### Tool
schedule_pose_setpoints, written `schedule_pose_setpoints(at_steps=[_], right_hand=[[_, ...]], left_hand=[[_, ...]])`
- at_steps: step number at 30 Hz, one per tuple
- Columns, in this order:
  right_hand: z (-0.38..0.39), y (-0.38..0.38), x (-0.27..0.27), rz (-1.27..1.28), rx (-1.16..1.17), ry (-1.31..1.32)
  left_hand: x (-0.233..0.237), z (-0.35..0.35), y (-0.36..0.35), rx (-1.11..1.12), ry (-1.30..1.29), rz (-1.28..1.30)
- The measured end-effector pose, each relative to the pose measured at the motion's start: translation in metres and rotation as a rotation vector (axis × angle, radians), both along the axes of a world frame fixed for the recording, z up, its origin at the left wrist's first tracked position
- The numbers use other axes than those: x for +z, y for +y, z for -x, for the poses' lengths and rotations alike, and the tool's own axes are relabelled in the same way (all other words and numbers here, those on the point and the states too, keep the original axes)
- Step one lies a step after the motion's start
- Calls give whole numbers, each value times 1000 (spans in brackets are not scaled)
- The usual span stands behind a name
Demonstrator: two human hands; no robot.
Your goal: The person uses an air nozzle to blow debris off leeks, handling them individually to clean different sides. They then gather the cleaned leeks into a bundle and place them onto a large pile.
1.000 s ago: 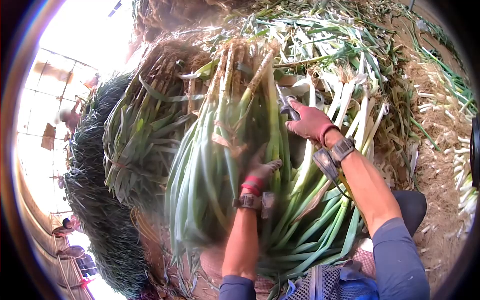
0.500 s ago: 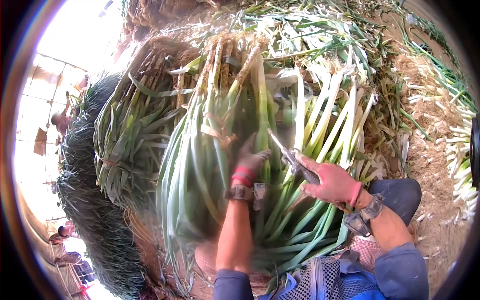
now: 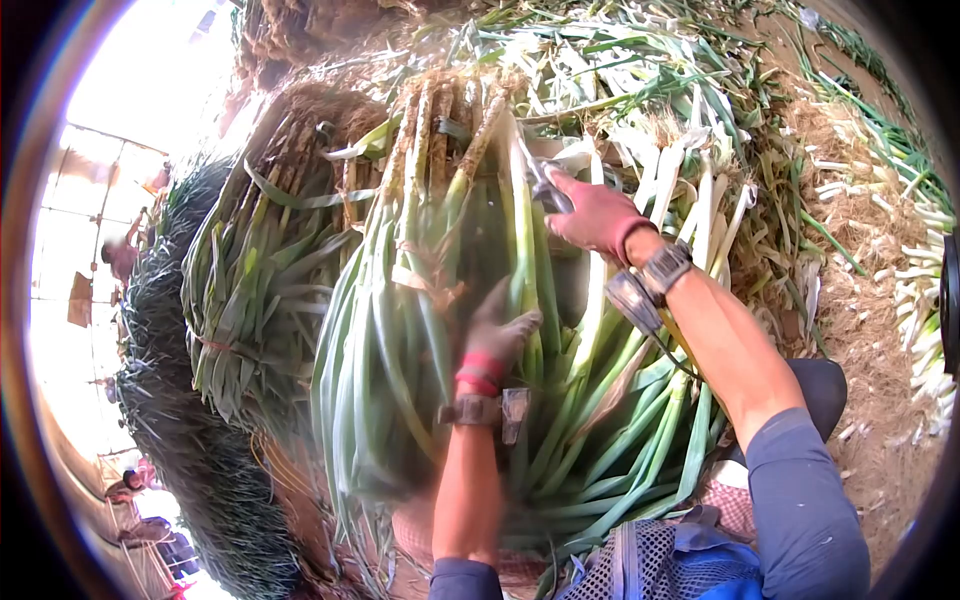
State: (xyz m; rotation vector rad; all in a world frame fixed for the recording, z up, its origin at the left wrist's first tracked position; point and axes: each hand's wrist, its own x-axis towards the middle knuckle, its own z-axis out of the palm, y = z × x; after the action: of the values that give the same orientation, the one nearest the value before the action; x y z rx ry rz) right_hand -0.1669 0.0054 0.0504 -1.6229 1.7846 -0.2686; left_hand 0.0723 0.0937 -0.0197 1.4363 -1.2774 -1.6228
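Note:
My left hand [image 3: 500, 335], in a worn glove with a red cuff, is closed round the green part of a large green onion [image 3: 525, 235] that stands with its root end away from me. In my red-gloved right hand [image 3: 597, 215] is a grey air blow gun [image 3: 548, 188], its thin nozzle close to the upper white shank of that onion. A hose [image 3: 684, 352] trails back along the right forearm. Left of my left hand lies a tied bundle of unpeeled green onions [image 3: 375, 330]; paler, cleaned ones [image 3: 655, 230] lie to the right, leaves towards me.
Another bundle [image 3: 265, 260] leans further left, beside a dark green stack [image 3: 190, 400]. Stripped leaves [image 3: 620, 65] heap up at the back. On the right, more onions [image 3: 930, 290] lie along ground strewn with root waste [image 3: 860, 240]. A person [image 3: 122, 255] is at the far left.
My right hand has moved up and away from me with the blow gun, from the onion's green part to near its root end. My left hand stays almost in place.

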Motion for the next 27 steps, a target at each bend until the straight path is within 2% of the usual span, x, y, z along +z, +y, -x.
schedule_pose_setpoints(at_steps=[3,6,11,13,14,15,17,19,20,21,23,25,26,27], right_hand=[[0,-17,-15,68,17,65],[8,-9,-17,33,44,17],[17,44,8,-113,32,-120],[16,74,12,-28,141,-65],[16,88,22,-172,190,-57],[17,106,19,-157,211,-140],[21,134,24,-94,273,-207],[28,155,15,15,249,-264],[31,164,7,119,205,-260],[32,168,32,-24,112,-289],[42,177,22,-7,-2,-160],[46,182,19,67,-104,-125],[48,186,19,33,-121,-86],[49,189,20,-2,-139,-49]], left_hand=[[14,6,4,21,38,-51],[16,7,5,7,0,-45],[8,13,13,-5,74,-78],[8,17,22,-34,7,-30],[7,21,27,-41,7,0],[2,23,33,-93,-61,88],[11,43,57,-91,25,56],[36,53,77,-308,-350,187],[67,64,85,-360,-492,201],[74,68,95,-431,-564,259],[102,69,102,-650,-647,310],[128,55,87,-625,-725,384],[115,32,73,-432,-591,509],[123,17,51,-310,-679,656]])
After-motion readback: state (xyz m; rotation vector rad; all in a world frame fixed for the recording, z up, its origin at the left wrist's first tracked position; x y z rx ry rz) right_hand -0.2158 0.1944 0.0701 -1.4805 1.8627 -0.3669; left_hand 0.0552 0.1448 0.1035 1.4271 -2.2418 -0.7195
